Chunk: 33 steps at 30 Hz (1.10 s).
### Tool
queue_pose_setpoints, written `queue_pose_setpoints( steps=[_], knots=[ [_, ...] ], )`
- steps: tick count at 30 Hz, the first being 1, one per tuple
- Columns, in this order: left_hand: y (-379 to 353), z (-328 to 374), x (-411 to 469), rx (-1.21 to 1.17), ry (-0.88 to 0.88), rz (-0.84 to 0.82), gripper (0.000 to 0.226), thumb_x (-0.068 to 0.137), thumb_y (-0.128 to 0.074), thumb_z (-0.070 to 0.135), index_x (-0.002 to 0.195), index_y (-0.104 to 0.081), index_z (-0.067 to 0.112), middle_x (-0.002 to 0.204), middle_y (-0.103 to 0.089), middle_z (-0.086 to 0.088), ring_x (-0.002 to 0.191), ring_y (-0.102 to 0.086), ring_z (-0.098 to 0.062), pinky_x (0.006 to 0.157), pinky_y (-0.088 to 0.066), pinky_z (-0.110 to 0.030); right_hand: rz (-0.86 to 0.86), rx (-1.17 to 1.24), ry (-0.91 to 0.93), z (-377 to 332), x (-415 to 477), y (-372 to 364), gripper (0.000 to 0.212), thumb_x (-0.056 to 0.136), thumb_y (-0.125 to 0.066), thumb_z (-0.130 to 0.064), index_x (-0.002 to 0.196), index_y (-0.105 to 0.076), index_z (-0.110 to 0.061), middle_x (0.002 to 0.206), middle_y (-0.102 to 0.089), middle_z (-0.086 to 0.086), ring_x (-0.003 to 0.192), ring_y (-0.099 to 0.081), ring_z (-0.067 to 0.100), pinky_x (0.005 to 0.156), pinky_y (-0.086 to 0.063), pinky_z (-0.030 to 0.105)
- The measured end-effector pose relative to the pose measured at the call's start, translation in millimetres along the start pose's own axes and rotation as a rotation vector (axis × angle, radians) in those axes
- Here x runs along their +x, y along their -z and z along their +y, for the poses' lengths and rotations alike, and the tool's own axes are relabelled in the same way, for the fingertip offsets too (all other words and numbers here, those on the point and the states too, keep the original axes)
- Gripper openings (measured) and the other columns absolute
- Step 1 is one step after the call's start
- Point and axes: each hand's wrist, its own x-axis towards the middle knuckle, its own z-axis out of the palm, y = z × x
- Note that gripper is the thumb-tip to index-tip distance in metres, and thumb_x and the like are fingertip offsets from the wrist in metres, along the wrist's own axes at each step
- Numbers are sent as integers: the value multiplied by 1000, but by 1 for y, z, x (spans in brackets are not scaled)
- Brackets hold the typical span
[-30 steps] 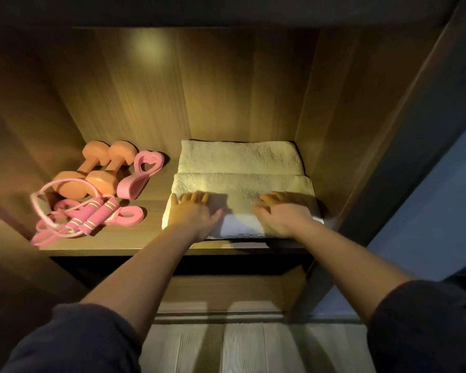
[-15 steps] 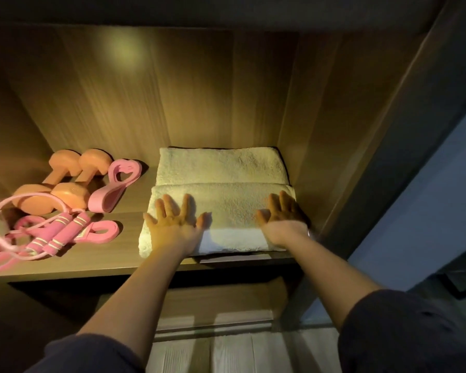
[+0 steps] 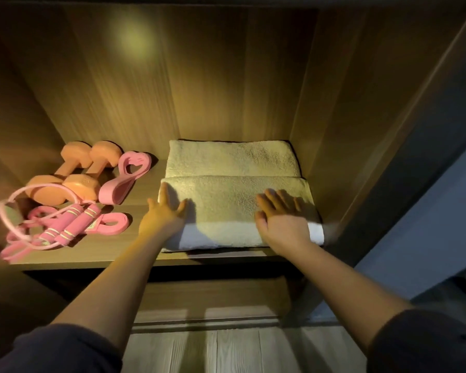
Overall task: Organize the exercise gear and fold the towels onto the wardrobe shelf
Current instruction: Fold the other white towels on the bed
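Both hands, the left hand [image 3: 166, 215] and the right hand [image 3: 281, 220], lie flat and spread on the front towel [image 3: 226, 208], likely smoothing it. The dumbbells [image 3: 73, 173] sit left of the towel.

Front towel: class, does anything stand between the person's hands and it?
Nothing visible does. The left hand and right hand both lie flat and open on the front towel, which is already on the shelf.

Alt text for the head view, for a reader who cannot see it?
Two open hands, left hand and right hand, press flat on the front cream folded terry towel on a wooden wardrobe shelf; orange dumbbells and pink skipping rope lie left.
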Motion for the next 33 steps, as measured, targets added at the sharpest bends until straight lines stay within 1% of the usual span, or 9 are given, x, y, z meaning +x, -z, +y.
queue_pose_setpoints(
  steps=[2,6,9,11,14,19,28,31,33],
  knots=[
    [-1,6,1,-14,44,31,81,95,-43,59,154,1,26,142,-45,-24,121,-50,-45,94,-44,-50,-14,35,25,-3,4,1,56,102,-17,-46,156,-11,-33,164,4,-8,150,10,14,120,7,45],
    [-6,13,-4,49,15,83,76,94,-43,58,152,-2,27,135,-50,-21,113,-55,-45,88,-46,-50,-48,24,65,-8,10,1,55,101,-14,-48,155,-10,-37,164,0,-10,150,6,13,120,6,43],
    [0,15,-4,69,25,68,75,96,-40,56,152,-2,26,153,-26,-20,130,-42,-46,99,-41,-54,-30,36,46,-9,12,0,55,100,-14,-50,154,-9,-39,164,3,-12,150,10,13,119,5,41],
    [-7,26,-7,225,-102,169,75,97,-35,55,154,6,27,163,6,-12,148,-11,-39,115,-19,-56,-83,48,39,-11,17,-1,55,99,-12,-55,152,2,-46,162,14,-15,148,19,14,117,14,44],
    [-30,46,-12,447,-400,118,66,96,-15,59,153,11,36,161,21,-2,149,16,-25,119,8,-53,-187,40,13,-7,27,-1,56,96,-7,-61,148,10,-52,158,25,-17,146,26,18,114,22,49],
    [-34,43,-6,579,-416,-31,63,91,5,64,148,20,43,155,31,2,144,25,-27,118,7,-57,-221,22,-65,10,31,-3,58,92,-2,-67,143,22,-53,154,35,-14,143,32,18,116,19,49],
    [27,73,-34,596,-356,-133,70,100,-25,54,152,18,33,157,32,0,146,25,-21,119,9,-53,-314,15,-37,-11,14,56,61,98,-11,-60,144,28,-46,152,41,-6,141,34,23,118,10,54],
    [63,96,-55,607,-370,-118,68,100,-21,57,153,12,32,157,30,0,146,24,-21,119,9,-52,-293,-2,22,-27,-4,106,62,98,-19,-60,153,0,-37,160,24,1,148,18,26,118,-3,54],
    [87,110,-79,585,-399,-98,66,99,-24,57,156,-3,31,163,10,-3,150,9,-22,120,1,-53,-231,-13,123,-37,-24,142,56,99,-21,-58,147,-35,-34,162,-18,6,150,-12,30,115,-12,55]
  ],
)
